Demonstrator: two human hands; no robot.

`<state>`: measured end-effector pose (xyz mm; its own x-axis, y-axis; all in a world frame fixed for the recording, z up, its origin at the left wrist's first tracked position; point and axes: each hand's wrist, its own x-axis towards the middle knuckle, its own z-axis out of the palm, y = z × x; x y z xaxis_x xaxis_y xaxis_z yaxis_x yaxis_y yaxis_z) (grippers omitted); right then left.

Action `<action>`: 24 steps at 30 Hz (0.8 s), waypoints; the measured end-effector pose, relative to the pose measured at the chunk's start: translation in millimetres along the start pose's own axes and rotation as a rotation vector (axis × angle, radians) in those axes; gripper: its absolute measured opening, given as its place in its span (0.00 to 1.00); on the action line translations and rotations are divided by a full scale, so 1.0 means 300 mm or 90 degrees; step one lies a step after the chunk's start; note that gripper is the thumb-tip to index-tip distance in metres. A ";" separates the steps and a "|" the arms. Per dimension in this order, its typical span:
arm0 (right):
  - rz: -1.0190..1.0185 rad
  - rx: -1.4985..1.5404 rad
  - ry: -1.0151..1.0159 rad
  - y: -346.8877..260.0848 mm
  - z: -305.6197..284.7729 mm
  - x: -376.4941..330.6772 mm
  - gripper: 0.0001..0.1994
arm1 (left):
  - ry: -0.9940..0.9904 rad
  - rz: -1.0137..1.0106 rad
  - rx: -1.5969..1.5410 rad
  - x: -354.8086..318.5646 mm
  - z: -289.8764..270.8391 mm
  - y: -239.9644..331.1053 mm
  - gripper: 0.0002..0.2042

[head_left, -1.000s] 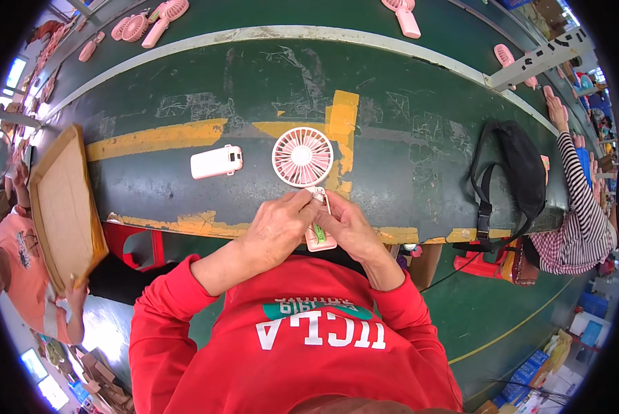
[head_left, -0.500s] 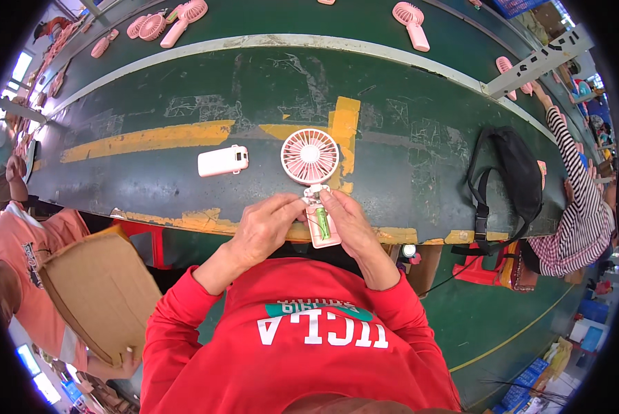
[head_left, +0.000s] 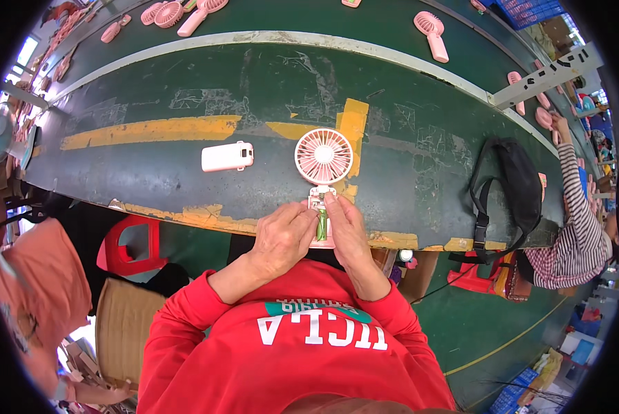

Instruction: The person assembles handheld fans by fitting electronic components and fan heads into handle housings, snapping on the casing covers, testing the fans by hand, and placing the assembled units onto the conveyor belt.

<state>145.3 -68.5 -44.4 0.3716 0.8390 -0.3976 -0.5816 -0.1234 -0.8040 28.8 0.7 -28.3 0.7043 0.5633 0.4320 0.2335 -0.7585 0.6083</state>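
Note:
A pink handheld fan [head_left: 324,157] lies face up at the table's front edge, its round grille pointing away from me. Its handle is uncovered, and a green battery [head_left: 322,226] shows inside. With the fingers pressed together, my left hand [head_left: 283,233] grips the left side of the handle near the battery. My right hand [head_left: 349,231] holds the handle's right side, its thumb on the part just below the grille. What the fingertips touch inside the handle is too small to make out. A pink handle cover [head_left: 227,156] lies on the table to the left of the fan.
A black waist bag [head_left: 515,186] with a strap lies on the right of the table [head_left: 420,193]. Beyond a pale rail, more pink fans [head_left: 431,34] rest on a green surface. A co-worker in stripes [head_left: 575,207] sits right; another person [head_left: 50,276] is at left beside cardboard [head_left: 123,324].
My left hand has moved down along the handle, toward the battery. The person at left and the cardboard have shifted lower. The striped arm at right has moved. The view has turned slightly.

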 end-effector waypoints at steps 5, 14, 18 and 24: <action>-0.011 -0.001 0.031 0.003 0.015 -0.004 0.16 | 0.015 -0.030 0.010 -0.003 0.018 0.007 0.07; 0.032 0.085 -0.002 0.011 -0.013 0.006 0.16 | -0.218 -0.146 -0.113 0.055 -0.182 -0.091 0.09; 0.042 0.083 -0.005 -0.003 -0.016 0.005 0.16 | -0.061 -0.060 0.292 0.111 -0.309 -0.245 0.20; 0.056 0.121 -0.050 -0.010 -0.023 0.017 0.17 | -0.225 -0.276 0.217 0.090 -0.384 -0.319 0.23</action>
<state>153.9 -67.5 -47.0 0.2606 0.8688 -0.4211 -0.7377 -0.1023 -0.6674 -51.7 126.3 1.7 0.6634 0.7434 -0.0854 0.7041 -0.5814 0.4078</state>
